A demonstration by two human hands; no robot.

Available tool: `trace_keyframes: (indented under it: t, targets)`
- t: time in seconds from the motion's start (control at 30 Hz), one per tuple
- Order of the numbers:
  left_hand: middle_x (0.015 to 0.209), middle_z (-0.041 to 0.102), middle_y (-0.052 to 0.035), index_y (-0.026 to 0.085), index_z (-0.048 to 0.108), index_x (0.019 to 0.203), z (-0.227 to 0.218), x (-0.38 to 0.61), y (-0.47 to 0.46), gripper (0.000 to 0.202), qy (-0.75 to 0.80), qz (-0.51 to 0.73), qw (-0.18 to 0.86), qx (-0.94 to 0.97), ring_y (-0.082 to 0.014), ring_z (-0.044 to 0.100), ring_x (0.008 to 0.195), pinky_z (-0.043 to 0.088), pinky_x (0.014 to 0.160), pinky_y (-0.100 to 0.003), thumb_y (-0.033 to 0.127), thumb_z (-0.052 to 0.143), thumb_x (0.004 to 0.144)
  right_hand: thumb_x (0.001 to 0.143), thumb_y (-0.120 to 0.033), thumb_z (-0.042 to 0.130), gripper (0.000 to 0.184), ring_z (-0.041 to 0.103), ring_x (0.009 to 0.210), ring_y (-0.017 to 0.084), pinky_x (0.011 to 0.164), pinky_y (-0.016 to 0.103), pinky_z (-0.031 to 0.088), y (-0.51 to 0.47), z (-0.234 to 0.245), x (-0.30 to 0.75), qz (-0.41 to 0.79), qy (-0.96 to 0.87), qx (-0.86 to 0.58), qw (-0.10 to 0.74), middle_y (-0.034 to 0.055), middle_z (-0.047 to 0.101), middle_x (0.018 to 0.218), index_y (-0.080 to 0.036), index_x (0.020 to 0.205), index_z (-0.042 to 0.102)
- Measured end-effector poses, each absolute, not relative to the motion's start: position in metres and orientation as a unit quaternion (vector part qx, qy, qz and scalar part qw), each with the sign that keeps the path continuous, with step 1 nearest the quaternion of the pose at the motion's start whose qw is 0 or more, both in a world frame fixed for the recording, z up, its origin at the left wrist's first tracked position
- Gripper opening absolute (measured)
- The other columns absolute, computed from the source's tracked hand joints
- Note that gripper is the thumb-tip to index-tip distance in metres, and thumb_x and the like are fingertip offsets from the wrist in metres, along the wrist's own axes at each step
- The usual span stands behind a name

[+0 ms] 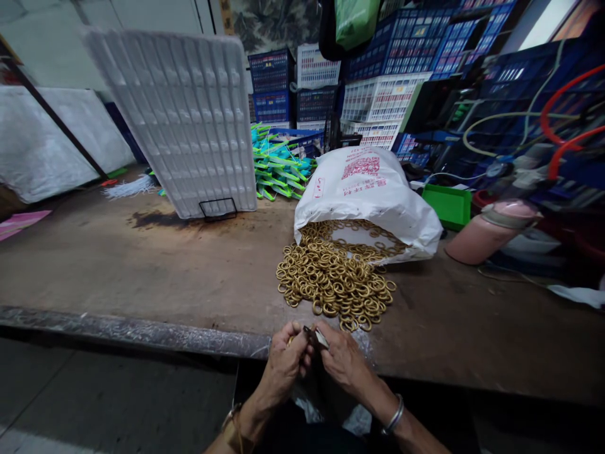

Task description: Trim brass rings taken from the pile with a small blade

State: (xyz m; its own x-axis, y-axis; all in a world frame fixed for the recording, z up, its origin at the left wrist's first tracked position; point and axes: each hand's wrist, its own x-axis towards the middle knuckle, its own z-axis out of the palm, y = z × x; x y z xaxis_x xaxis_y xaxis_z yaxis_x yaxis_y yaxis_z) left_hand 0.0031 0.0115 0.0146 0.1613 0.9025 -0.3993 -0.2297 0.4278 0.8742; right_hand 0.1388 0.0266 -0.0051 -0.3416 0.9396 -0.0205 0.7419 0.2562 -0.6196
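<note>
Brass rings [335, 277] piled | left hand [283, 364], right hand [346, 362] curled, pinching small tool [316, 338]

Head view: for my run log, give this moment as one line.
left hand and right hand: pinch small part | at table edge | ahead: rings heaped at bag mouth
</note>
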Motion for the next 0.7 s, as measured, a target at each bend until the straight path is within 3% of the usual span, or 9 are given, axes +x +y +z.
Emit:
trace_keyframes:
  t: [0.23,0.4,0.57,0.7]
  targets:
    - [0.051,0.045,0.0069,0.018,0.041,0.067,0.016,-0.001,0.005,0.036,0.5,0.422,0.666,0.358,-0.0029,0.036,0.038,0.025,0.037,-0.014,0.051,0.057,0.067,0.06,-0.005,0.038,0.035,0.048,0.059,0.014,0.054,0.024,0.025,0.023,-0.005,0.14,0.191,-0.807,-0.546,0.117,0.0006,0.056,0.066,-0.017,0.092,0.047]
    - [0.05,0.048,0.0052,0.018,0.044,0.067,0.014,-0.003,-0.018,0.03,0.445,0.355,0.732,0.375,-0.0027,0.036,0.036,0.024,0.034,-0.013,0.046,0.054,0.072,0.066,-0.006,0.04,0.028,0.051,0.055,0.013,0.051,0.024,0.021,0.031,-0.01,0.144,0.132,-0.772,-0.616,0.091,0.0006,0.058,0.063,-0.018,0.089,0.049]
    - [0.052,0.054,0.0013,0.016,0.048,0.064,-0.029,0.013,-0.029,0.019,0.443,0.266,0.801,0.302,-0.0048,0.039,0.031,0.023,0.027,-0.014,0.032,0.059,0.065,0.065,-0.003,0.039,0.026,0.055,0.063,0.014,0.054,0.024,0.024,0.05,0.009,0.134,0.091,-0.772,-0.617,0.125,0.0021,0.06,0.067,-0.018,0.084,0.049]
    - [0.042,0.048,0.0002,0.011,0.053,0.052,-0.065,0.033,-0.02,0.018,0.494,0.251,0.802,0.225,-0.0079,0.042,0.032,0.029,0.03,-0.019,0.022,0.059,0.066,0.067,-0.007,0.044,0.027,0.057,0.07,0.015,0.057,0.024,0.026,0.07,0.019,0.119,0.054,-0.781,-0.612,0.112,0.0045,0.063,0.081,-0.018,0.092,0.048]
